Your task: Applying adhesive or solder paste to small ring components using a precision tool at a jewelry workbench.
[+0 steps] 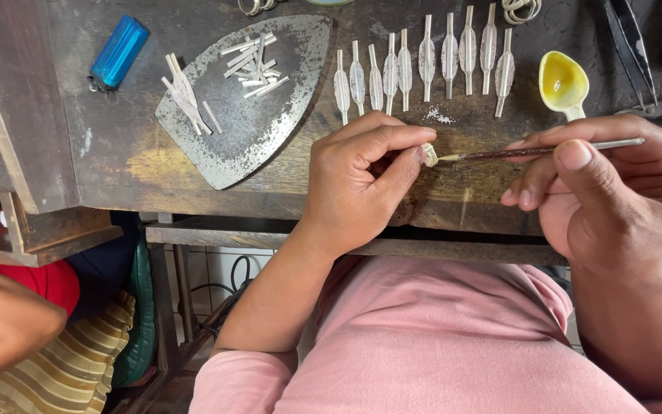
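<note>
Two hands work a small silver piece (429, 154) with a thin brush (539, 150) at the edge of a worn wooden bench (116, 153).

The left hand (362, 180) pinches the small piece between thumb and forefinger, the other fingers curled in; the right hand (614, 192) holds the brush between thumb and fingers, its tip touching the piece. Just beyond them lies a row of silver leaf-shaped pieces (423, 65), with a little white powder (440, 116) near the row and a yellow spoon-shaped dish (563, 83) to its right. Farther left, an iron-shaped metal plate (254, 130) carries short silver strips (254, 65), and a blue lighter (119, 52) lies beside it.
</note>
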